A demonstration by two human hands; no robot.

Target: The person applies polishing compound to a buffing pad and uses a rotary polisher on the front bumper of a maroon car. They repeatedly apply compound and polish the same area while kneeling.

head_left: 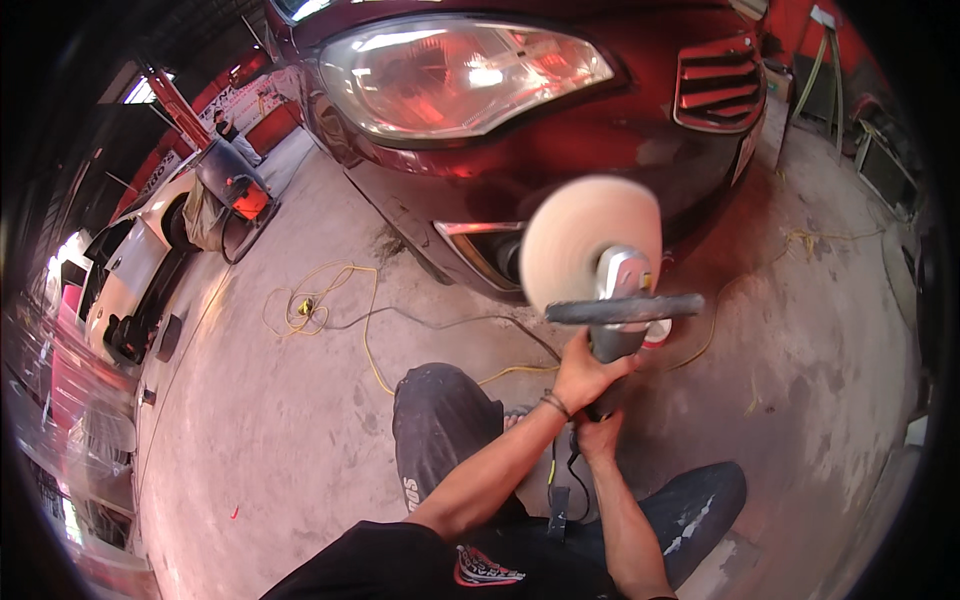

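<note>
Both of my hands are on a rotary polisher [627,277], held up in front of the dark red car's bumper [600,160]. My left hand [590,375] wraps around its dark body, just behind the bar-shaped side handle [625,309]. Lower down, my right hand [598,434] is closed around the rear end. The round, pale polishing pad [575,235] looks blurred, as if spinning, and overlaps the lower bumper. Whether it touches the paint I cannot tell. Above it is the car's clear headlight [460,80].
A yellow cord [370,330] and a dark cable [440,325] run over the concrete floor. A red-and-white round container [656,333] sits behind the polisher. A light-coloured car [135,265], a dark drum-shaped machine [230,180] and a person [230,130] are at the left.
</note>
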